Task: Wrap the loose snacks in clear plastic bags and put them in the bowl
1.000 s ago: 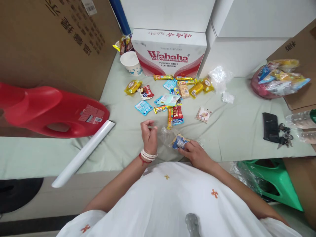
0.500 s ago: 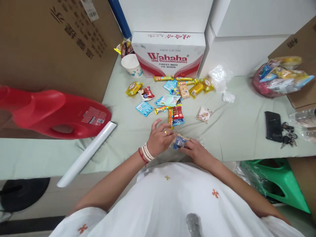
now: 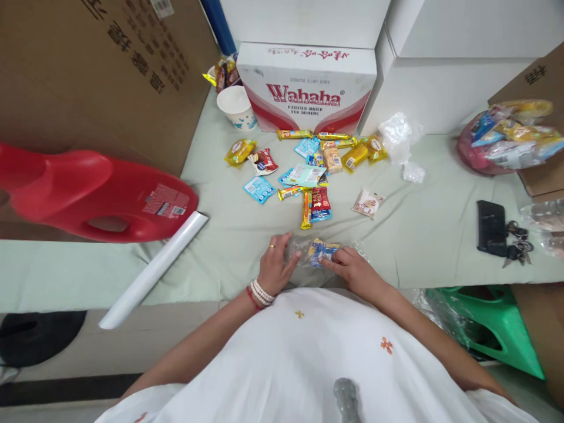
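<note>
A clear plastic bag (image 3: 304,254) with blue and yellow snack packets inside lies on the pale green cloth close to my body. My left hand (image 3: 276,265), with a bead bracelet and a ring, grips the bag's left end, fingers closed on the plastic. On the bag's right end rests my right hand (image 3: 352,269), its fingertips pinching the packets through the plastic. Beyond the bag lies a scatter of snack packets (image 3: 311,173), yellow, blue and red.
A Wahaha box (image 3: 308,88) and a paper cup (image 3: 235,107) stand at the back. A red jug (image 3: 97,197) and a white roll (image 3: 154,270) lie left. A phone (image 3: 490,226) with keys and a snack bag (image 3: 506,144) sit right. A green stool (image 3: 484,323) stands below.
My left hand came down from a raised pinch to the bag and closed on its left end. The right hand stayed on the bag.
</note>
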{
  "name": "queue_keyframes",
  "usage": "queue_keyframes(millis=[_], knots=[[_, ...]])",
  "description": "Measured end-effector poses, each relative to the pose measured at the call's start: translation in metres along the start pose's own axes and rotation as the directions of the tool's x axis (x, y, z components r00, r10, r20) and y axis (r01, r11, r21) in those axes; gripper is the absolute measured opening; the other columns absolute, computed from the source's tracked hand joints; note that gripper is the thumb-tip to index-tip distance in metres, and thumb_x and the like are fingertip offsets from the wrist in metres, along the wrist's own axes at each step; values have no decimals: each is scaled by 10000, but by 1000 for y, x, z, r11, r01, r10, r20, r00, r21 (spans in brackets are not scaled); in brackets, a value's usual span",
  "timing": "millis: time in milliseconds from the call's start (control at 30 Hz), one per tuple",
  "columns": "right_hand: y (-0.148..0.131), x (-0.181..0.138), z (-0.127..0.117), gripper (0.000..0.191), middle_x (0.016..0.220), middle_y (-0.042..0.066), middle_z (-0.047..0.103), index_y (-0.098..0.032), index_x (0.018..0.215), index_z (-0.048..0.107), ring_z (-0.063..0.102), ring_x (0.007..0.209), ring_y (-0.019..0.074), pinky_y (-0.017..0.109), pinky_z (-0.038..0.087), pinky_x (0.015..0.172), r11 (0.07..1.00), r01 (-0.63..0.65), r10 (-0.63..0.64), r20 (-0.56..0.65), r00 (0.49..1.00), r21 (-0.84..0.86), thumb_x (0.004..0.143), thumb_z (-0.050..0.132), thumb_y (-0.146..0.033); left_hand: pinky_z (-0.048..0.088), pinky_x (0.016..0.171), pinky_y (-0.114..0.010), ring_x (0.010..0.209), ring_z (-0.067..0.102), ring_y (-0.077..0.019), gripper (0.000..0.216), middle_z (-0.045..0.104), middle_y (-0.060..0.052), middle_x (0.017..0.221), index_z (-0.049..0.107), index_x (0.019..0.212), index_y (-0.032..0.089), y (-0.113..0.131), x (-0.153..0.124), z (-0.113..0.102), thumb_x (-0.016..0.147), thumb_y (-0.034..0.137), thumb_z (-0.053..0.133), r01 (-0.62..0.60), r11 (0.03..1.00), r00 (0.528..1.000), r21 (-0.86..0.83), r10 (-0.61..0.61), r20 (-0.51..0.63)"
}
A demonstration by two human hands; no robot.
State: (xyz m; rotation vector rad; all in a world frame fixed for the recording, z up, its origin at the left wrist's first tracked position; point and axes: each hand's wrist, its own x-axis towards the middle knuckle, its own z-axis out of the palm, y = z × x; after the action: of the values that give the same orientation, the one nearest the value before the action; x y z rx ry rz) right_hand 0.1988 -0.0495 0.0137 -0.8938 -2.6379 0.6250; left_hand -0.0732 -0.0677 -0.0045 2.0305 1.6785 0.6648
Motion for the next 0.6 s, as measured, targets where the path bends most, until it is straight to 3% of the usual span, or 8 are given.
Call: queue_keyframes(millis=[67,167,233,300,367,433,500,600], knots=[[0,0,-2,491,998,76,626,-262,1413,629,519,899,217,329,458,794,999,-34,34,33,999,-17,984,501,-60,499,943,-521,1129,584,-350,534,614,-178,1208,681,1282,183,8,4,-4,843,487,699,92,991,996,94,-92,-6],[-1,3,-5,501,991,76,611,-295,1381,667,503,898,220,315,441,766,995,-91,94,76,993,-48,963,527,-56,454,1011,-553,1209,550,-369,205,613,-150,1258,771,950,211,18,8,-20,795,337,727,53,992,993,114,-64,95],[-2,6,-7,521,970,71,598,-313,1360,686,490,881,215,304,434,748,993,-105,109,91,990,-52,945,530,-38,513,903,-430,1005,632,-267,117,670,-105,1057,742,824,194,26,11,-31,835,260,646,103,995,978,-18,-98,186],[-3,11,-8,534,952,67,587,-308,1346,697,481,869,209,299,439,745,995,-95,98,93,991,-31,934,519,-18,522,714,-308,729,619,-174,158,662,-36,808,731,860,185,37,14,-38,868,286,608,234,945,941,-230,-160,300],[-5,15,-9,499,934,67,581,-285,1324,709,478,865,206,301,453,749,997,-73,73,82,994,5,948,506,-27,499,593,-257,576,583,-133,226,672,2,722,736,962,175,49,21,-36,888,325,585,383,824,886,-417,-200,419],[-5,17,-11,435,934,76,587,-258,1277,729,486,877,213,312,474,756,997,-55,52,56,997,48,969,496,-58,517,579,-254,539,600,-126,292,725,-4,745,748,1048,162,60,30,-27,901,283,527,464,727,848,-506,-200,491],[-4,14,-15,402,994,96,615,-235,1254,730,512,917,225,338,505,789,993,-34,32,17,999,112,968,494,-79,564,680,-277,636,674,-149,339,773,-28,809,771,1067,163,66,38,-14,902,220,480,417,751,866,-512,-158,474],[1,3,-22,449,1160,107,668,-233,1362,647,579,1055,234,387,535,923,957,-24,29,-15,999,289,970,476,-97,567,881,-328,912,731,-200,318,806,-67,996,798,1055,192,69,44,3,903,183,519,176,896,938,-409,-26,346]])
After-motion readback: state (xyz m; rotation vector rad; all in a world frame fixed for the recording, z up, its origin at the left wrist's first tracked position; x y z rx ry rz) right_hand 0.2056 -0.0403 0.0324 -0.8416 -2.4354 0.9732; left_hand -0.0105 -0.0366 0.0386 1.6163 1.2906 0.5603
